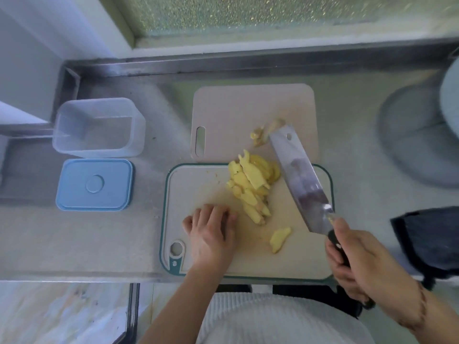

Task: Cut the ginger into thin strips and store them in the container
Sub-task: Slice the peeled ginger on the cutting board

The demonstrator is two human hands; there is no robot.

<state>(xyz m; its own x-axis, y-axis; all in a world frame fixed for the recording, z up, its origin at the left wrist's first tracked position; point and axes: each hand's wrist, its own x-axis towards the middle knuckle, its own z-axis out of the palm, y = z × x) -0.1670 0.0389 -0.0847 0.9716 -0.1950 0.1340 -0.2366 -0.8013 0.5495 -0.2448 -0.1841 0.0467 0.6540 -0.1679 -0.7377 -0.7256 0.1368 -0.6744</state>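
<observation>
- Steel counter (129, 244) spans the view, with a window ledge along 12 o'clock.
- Green-rimmed cutting board (198, 184) lies at the centre; a plain board (236, 108) lies just beyond it at 12 o'clock, the two edges touching or overlapping.
- Clear container (99, 127) stands open at 9 o'clock, well apart from the boards; its blue lid (94, 184) lies flat just nearer.
- Cleaver (298, 175) slants from 4 o'clock toward 12, its blade beside the ginger.
- Right hand (357, 264) has its fingers wrapped round the cleaver's dark handle.
- Left hand (213, 232) rests on the green-rimmed board, fingers bent toward the pile; whether it grips anything I cannot tell.
- Ginger slices (250, 184) lie heaped at the board's centre; one stray slice (279, 239) at 5 o'clock, scraps (258, 136) on the plain board.
</observation>
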